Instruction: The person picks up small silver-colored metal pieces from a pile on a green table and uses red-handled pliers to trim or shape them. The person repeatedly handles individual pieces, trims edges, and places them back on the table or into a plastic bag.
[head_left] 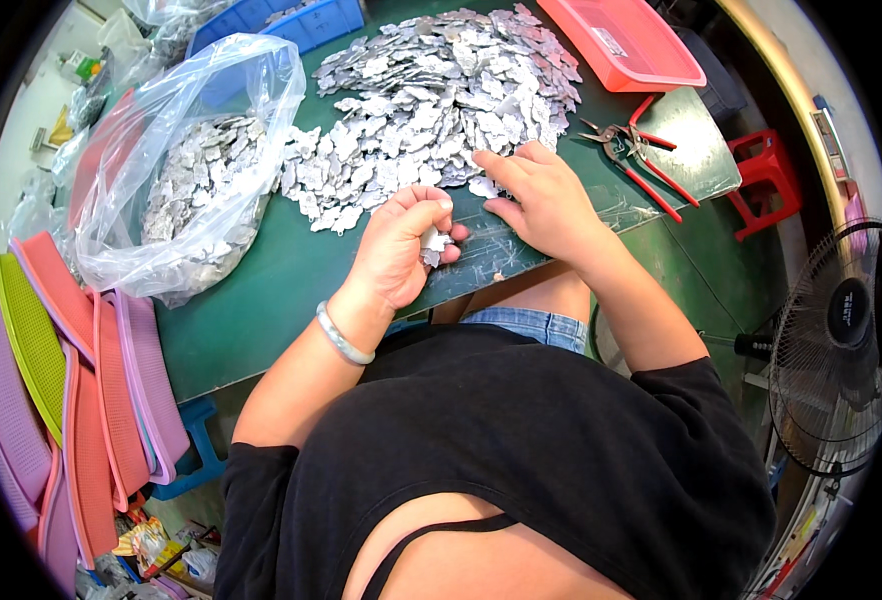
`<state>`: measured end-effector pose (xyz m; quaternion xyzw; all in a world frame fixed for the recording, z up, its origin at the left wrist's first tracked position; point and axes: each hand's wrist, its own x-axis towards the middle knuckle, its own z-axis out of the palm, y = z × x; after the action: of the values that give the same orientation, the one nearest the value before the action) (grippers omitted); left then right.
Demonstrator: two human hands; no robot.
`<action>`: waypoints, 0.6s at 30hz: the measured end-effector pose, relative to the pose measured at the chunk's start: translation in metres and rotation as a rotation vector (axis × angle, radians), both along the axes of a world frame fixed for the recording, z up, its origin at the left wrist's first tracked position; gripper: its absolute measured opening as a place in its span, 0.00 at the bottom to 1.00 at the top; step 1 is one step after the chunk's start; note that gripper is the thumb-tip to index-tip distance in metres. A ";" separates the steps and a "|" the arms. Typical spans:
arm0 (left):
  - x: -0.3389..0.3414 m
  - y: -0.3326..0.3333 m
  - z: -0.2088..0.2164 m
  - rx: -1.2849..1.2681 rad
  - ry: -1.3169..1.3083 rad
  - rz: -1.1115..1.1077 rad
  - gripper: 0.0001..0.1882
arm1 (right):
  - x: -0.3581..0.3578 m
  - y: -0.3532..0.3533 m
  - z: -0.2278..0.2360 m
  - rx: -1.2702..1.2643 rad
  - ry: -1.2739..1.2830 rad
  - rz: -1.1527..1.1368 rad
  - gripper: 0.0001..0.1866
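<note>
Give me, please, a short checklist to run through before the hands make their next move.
1. Left hand holding a metal piece: ok, it shows between thumb and fingers.
2. Right hand at the pile: ok, its fingertips are at the near edge.
3. Right hand gripping a piece: cannot tell; one shows by its thumb and forefinger.
4. Pliers clear of both hands: ok, they lie to the right on the table.
5. Bag holding pieces: ok, they show through the clear plastic.
</note>
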<state>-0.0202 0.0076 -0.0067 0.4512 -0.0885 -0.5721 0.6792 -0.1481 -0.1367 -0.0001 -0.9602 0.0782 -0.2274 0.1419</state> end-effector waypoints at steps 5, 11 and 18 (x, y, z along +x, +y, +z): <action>0.001 0.000 -0.002 0.024 0.006 0.005 0.06 | 0.006 -0.003 -0.006 0.004 -0.039 0.000 0.22; -0.006 -0.004 0.003 0.091 -0.102 -0.019 0.06 | -0.002 0.004 -0.003 0.950 -0.039 -0.001 0.19; -0.006 -0.004 0.001 0.104 -0.085 -0.001 0.06 | -0.006 -0.004 -0.004 0.204 -0.086 -0.123 0.22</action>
<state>-0.0259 0.0035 -0.0060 0.5098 -0.0879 -0.5566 0.6500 -0.1539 -0.1410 -0.0044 -0.9235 0.1533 -0.2676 0.2279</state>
